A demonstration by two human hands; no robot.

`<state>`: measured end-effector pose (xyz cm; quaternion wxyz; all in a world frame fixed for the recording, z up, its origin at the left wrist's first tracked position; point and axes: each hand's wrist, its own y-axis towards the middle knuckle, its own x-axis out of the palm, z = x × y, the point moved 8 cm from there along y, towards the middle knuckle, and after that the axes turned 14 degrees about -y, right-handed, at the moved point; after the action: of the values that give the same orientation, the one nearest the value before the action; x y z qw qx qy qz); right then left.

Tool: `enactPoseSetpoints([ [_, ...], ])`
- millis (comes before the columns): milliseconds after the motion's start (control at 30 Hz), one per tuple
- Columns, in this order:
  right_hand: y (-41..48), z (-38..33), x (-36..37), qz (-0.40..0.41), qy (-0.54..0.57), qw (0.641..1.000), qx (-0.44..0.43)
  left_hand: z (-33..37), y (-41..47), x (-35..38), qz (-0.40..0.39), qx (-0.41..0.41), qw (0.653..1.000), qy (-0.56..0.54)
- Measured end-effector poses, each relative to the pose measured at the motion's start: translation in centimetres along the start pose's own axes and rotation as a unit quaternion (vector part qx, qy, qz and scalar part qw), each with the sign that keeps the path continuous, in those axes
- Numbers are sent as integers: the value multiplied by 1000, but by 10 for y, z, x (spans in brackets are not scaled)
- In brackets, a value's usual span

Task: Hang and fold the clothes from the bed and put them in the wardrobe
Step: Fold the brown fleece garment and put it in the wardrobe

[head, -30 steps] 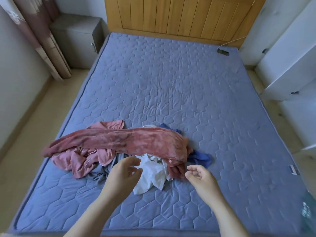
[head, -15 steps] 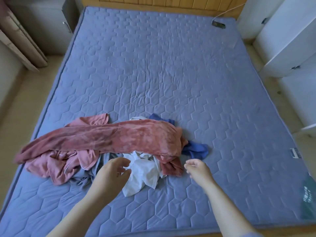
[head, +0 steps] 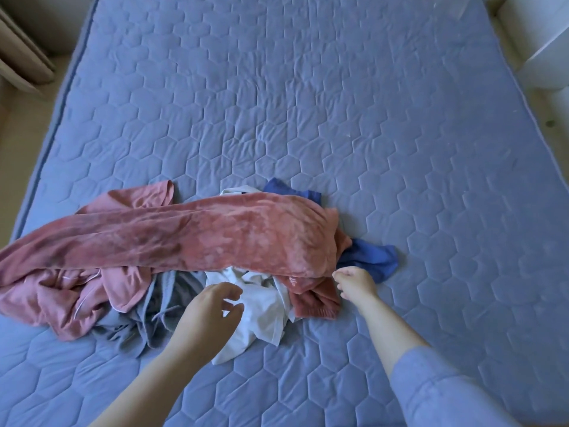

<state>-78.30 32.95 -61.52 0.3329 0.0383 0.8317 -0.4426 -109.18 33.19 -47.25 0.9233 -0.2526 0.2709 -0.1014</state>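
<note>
Hands empty, loosely curled (left hand (head: 212, 306), right hand (head: 354, 280)); we should lift only the long pink velvety garment (head: 184, 238) first.

Curtain (head: 21, 57) beside beige floor (head: 18, 143)

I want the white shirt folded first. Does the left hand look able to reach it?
Likely yes: the left hand is over the white shirt, its near part bare; only its far end lies under pink cloth.

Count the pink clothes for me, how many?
2: a velvety pink garment draped on top, a lighter pink garment bunched under its left end. More may hide underneath.
</note>
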Motion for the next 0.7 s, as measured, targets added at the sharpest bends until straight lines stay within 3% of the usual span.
enactPoseSetpoints([
  [233, 27, 5, 21, -6, 15, 1000, 9, -22, 23, 12, -4, -14, 1000, 24],
  [500, 30, 9, 30, 1, 153, 988, 25, -30, 36, 25, -18, -14, 999, 32],
  [700, 2, -15, 5, 26, 141, 988, -53, -16, 36, 28, -24, 3, 999, 41],
])
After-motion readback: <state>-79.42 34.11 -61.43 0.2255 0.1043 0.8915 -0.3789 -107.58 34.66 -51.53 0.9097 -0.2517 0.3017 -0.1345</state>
